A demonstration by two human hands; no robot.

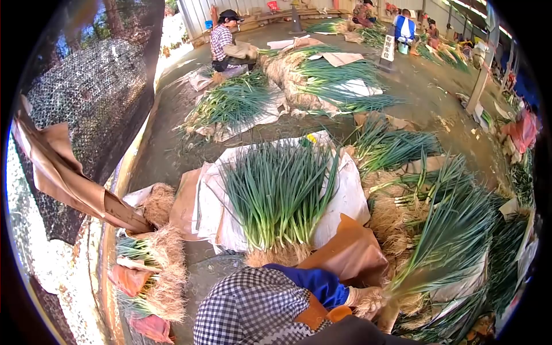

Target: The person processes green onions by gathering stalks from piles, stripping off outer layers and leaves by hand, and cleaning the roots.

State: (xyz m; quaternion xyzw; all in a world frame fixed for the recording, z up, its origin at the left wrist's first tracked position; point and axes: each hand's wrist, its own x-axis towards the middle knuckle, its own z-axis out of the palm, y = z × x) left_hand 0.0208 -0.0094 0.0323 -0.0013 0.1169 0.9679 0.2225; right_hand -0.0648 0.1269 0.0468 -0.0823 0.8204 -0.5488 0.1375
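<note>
My left hand [363, 300], in a pale glove below a blue sleeve [316, 283], reaches across to the right. Its fingers close around the lower stems of a bunch of green onions [440, 230], whose long leaves fan up and right. My right hand does not show; a dark shape covers the bottom edge there. In front of me, a large upright-fanned pile of green onions [282, 192] lies on white sheeting [351, 192], roots towards me. A brown sheet [351, 250] is folded beside its roots.
More green onions with tangled roots [394, 221] lie to my right, and a rooty stack [164, 270] to my left. A wooden post [86, 178] and dark netting [92, 92] stand at left. A seated co-worker [227, 43] is beyond, near a sign [388, 49].
</note>
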